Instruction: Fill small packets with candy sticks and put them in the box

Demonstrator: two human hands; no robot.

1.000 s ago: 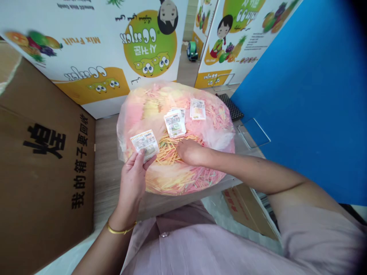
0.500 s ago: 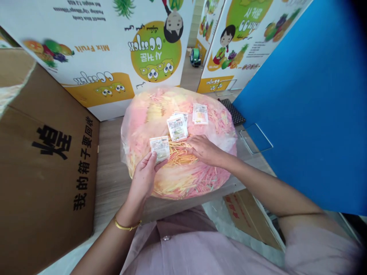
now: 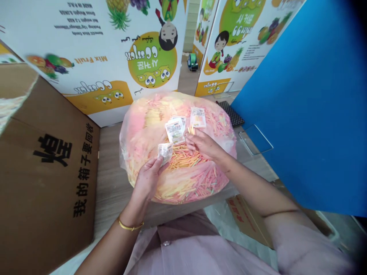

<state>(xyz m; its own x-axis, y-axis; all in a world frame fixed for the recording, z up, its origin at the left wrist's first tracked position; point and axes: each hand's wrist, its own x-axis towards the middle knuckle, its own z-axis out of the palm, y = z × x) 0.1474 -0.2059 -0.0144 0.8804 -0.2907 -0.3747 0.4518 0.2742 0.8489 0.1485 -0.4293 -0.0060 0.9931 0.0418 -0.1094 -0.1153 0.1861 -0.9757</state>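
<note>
A large clear plastic bag (image 3: 134,131) full of thin pink, yellow and orange candy sticks (image 3: 183,157) lies in front of me, its opening in the middle. My left hand (image 3: 150,173) pinches a small printed packet (image 3: 165,152) at the left of the opening. Between the fingertips of my right hand (image 3: 202,143) is a small bunch of candy sticks (image 3: 191,131), raised just over the opening. Behind the hands, two overlapping packets (image 3: 175,131) rest on the bag, and another packet (image 3: 198,117) with orange sticks showing lies to their right.
A brown carton (image 3: 65,172) stands at the left. White printed candy boxes (image 3: 114,57) rise at the back, with a green tape roll (image 3: 192,61) between them. On the right are a blue panel (image 3: 301,107) and a dark checkered item (image 3: 231,113). A flattened carton (image 3: 249,221) lies below.
My right hand has come up out of the sticks with a small bunch in its fingers. The packet in my left hand has moved slightly right and turned.
</note>
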